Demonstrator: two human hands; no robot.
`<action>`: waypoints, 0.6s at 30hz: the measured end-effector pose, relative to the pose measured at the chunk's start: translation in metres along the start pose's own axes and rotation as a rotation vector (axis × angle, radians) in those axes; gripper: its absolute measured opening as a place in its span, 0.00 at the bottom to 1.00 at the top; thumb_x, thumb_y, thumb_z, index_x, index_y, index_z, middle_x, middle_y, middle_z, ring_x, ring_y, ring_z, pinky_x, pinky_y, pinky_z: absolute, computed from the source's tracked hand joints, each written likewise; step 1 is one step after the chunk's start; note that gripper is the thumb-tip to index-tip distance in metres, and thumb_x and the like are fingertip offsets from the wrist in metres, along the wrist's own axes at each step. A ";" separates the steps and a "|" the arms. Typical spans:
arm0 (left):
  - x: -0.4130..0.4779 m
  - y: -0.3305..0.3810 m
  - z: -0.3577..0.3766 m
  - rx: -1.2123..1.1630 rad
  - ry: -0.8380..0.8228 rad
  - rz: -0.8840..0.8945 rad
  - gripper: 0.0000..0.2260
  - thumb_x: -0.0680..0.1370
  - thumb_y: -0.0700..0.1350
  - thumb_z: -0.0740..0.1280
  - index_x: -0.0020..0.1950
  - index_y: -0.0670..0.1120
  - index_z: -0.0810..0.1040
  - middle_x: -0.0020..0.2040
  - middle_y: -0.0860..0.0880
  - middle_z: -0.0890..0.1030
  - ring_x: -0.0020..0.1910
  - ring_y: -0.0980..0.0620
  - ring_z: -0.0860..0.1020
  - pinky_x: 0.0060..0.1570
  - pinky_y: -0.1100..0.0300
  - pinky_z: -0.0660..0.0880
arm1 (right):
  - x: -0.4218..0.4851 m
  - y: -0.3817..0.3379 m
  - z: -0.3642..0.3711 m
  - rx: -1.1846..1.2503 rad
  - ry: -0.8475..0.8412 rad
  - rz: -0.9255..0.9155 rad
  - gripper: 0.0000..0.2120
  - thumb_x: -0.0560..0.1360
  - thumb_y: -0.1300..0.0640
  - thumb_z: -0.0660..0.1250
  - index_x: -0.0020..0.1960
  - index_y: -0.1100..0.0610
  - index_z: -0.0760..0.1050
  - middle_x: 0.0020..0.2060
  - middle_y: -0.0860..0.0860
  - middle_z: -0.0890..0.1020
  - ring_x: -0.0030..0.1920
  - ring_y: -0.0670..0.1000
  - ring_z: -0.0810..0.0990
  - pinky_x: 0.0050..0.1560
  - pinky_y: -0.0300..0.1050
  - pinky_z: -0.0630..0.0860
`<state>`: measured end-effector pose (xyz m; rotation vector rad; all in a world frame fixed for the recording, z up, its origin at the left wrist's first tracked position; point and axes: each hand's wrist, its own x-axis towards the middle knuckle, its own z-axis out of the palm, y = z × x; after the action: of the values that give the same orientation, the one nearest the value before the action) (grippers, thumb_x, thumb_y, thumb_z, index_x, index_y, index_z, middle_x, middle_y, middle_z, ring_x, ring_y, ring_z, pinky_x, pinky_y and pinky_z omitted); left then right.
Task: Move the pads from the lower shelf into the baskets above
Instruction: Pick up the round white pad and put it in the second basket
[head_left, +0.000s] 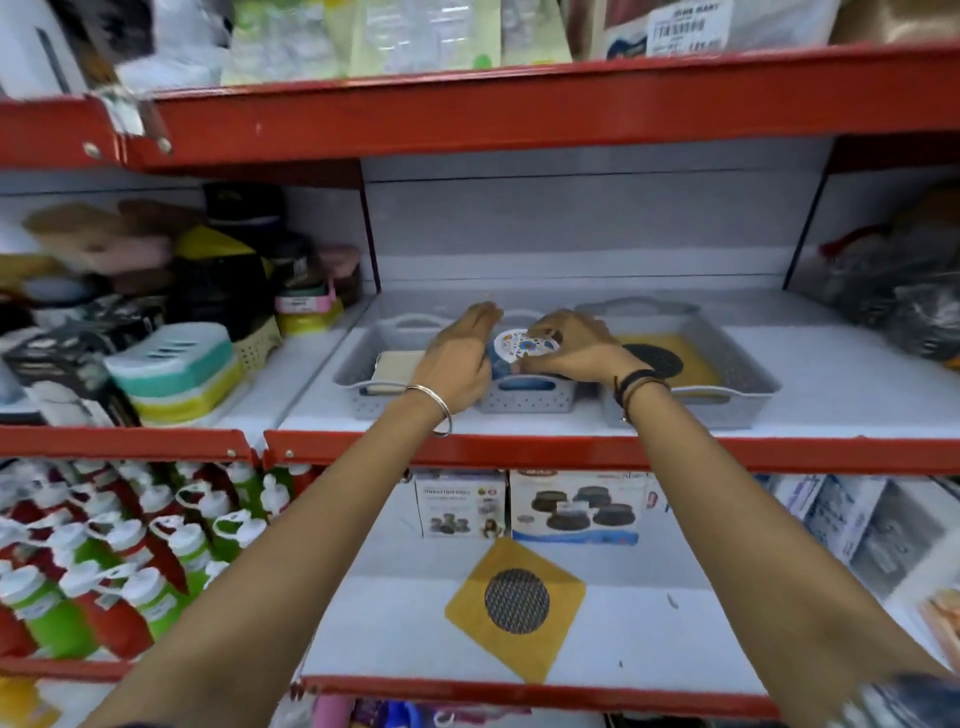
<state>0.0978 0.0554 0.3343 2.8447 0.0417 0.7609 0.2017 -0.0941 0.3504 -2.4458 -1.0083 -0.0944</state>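
Observation:
Three grey perforated baskets stand in a row on the middle shelf. Over the small middle basket (527, 399), my right hand (574, 345) pinches a round blue pad (524, 347) with a white printed label. My left hand (460, 358) presses against the pad's left side, fingers together. The left basket (358, 382) holds a beige pad (397, 366). The right basket (748, 374) holds a yellow square pad with a black round centre (675, 358). On the lower shelf lies another yellow square pad with a dark mesh circle (517, 605).
Red shelf edges (519, 452) run across front of each level. Boxed goods (574, 506) stand at the back of the lower shelf. Red and green bottles (104, 561) fill the lower left. Soap cases and containers (176, 369) crowd the middle shelf's left; bagged items (893, 280) sit right.

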 end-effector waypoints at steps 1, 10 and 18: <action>0.007 -0.003 0.003 0.011 -0.047 0.014 0.25 0.71 0.34 0.57 0.68 0.40 0.67 0.70 0.40 0.70 0.67 0.41 0.71 0.68 0.51 0.66 | 0.007 0.001 0.004 -0.016 -0.033 0.010 0.28 0.64 0.39 0.73 0.59 0.52 0.78 0.60 0.52 0.80 0.60 0.56 0.76 0.65 0.53 0.70; 0.032 -0.011 0.021 0.261 -0.420 0.000 0.17 0.76 0.41 0.54 0.58 0.50 0.79 0.63 0.47 0.79 0.65 0.46 0.73 0.76 0.46 0.46 | 0.026 0.015 0.019 -0.148 -0.163 -0.009 0.20 0.71 0.36 0.64 0.52 0.49 0.82 0.59 0.49 0.80 0.62 0.55 0.74 0.67 0.53 0.60; 0.002 0.002 0.006 -0.018 0.031 0.020 0.18 0.73 0.42 0.53 0.57 0.46 0.78 0.59 0.46 0.80 0.61 0.46 0.75 0.71 0.48 0.61 | -0.008 -0.001 0.005 0.104 0.191 -0.101 0.17 0.75 0.47 0.66 0.59 0.56 0.77 0.57 0.52 0.79 0.53 0.51 0.78 0.59 0.48 0.73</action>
<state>0.1025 0.0522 0.3310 2.8210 0.0114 0.8049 0.1949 -0.0964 0.3443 -2.2434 -1.0240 -0.2961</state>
